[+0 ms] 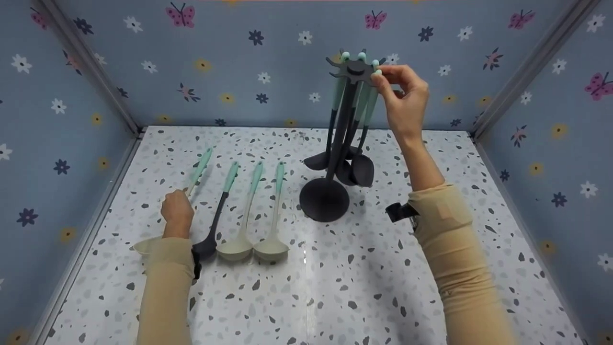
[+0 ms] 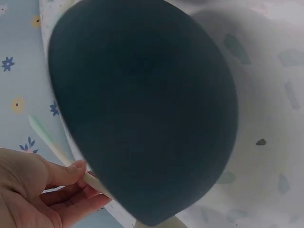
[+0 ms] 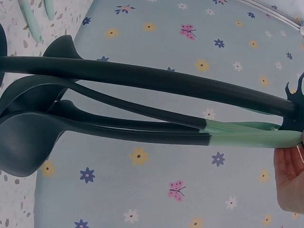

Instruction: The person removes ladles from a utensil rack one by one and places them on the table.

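Black utensil stand [image 1: 324, 200] is carrying dark utensils [image 1: 362, 170], right hand [image 1: 406, 98] pinching one; left of the stand, three ladles [image 1: 234, 249] are lying unhung, left hand [image 1: 177, 211] pinching cream utensil [image 1: 146, 246].

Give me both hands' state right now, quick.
Left hand: closed, pinching the cream utensil with mint grip.
Right hand: closed, pinching a black ladle's mint handle by its end, at the top of the rack.

Glare whitens the table [image 1: 330, 258]; the left-wrist view seems hazy.
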The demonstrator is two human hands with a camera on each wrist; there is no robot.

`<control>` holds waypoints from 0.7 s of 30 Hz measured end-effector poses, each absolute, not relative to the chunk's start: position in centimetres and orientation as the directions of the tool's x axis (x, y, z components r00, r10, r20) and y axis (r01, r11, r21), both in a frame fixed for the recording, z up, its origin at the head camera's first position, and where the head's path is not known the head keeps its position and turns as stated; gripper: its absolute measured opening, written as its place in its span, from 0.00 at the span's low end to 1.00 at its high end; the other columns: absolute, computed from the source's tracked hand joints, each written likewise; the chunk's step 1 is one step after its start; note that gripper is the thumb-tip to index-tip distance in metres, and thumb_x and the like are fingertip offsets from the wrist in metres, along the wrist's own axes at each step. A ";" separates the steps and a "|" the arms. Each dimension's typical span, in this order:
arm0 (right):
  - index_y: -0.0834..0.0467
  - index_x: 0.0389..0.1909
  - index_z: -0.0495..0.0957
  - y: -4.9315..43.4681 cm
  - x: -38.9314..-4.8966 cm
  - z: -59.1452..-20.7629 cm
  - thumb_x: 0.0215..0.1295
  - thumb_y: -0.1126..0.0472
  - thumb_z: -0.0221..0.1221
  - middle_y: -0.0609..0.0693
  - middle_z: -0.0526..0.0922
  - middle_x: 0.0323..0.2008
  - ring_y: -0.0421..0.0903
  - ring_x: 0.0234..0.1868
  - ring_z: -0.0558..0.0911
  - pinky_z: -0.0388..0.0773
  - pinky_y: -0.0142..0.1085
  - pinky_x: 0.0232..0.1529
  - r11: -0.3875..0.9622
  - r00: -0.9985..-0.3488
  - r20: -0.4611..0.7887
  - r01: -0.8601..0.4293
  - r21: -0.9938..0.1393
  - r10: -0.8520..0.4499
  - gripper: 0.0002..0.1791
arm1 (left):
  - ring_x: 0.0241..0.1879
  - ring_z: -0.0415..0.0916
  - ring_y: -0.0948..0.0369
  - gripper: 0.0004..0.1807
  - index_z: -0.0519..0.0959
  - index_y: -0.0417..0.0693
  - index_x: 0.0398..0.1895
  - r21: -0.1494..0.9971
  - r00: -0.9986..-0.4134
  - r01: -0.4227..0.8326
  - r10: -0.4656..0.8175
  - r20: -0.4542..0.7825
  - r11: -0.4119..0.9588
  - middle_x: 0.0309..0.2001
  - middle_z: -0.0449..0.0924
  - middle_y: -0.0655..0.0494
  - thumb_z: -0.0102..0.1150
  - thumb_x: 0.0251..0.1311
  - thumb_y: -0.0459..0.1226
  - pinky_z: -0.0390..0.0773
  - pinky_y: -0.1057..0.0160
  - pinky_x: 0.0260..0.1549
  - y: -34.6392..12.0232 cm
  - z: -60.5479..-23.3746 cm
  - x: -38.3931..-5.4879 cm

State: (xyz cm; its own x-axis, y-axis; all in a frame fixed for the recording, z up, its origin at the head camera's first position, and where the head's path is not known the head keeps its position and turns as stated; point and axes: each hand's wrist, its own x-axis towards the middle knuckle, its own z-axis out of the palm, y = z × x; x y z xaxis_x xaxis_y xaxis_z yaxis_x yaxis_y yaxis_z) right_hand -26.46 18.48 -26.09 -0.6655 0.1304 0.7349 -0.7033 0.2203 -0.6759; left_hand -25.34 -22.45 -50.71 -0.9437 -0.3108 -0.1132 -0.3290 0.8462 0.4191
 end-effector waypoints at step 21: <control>0.69 0.31 0.78 18.4 -26.4 -26.1 0.55 0.69 0.59 0.53 0.80 0.27 0.44 0.28 0.78 0.75 0.29 0.28 0.229 -0.662 0.736 -0.701 -0.675 0.142 0.05 | 0.41 0.71 0.37 0.11 0.69 0.20 0.39 0.379 -0.917 -0.386 -0.306 -0.256 0.841 0.39 0.71 0.26 0.44 0.55 0.22 0.73 0.46 0.35 -22.8 -52.7 -25.4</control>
State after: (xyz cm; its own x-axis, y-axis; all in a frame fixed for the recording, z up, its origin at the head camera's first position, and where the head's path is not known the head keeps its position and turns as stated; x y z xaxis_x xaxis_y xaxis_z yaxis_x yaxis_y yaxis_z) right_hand -26.44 18.44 -26.10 -0.6620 0.1423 0.7358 -0.7011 0.2295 -0.6751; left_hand -25.45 -22.83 -52.71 -0.9170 -0.3058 -0.2563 -0.3863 0.8410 0.3788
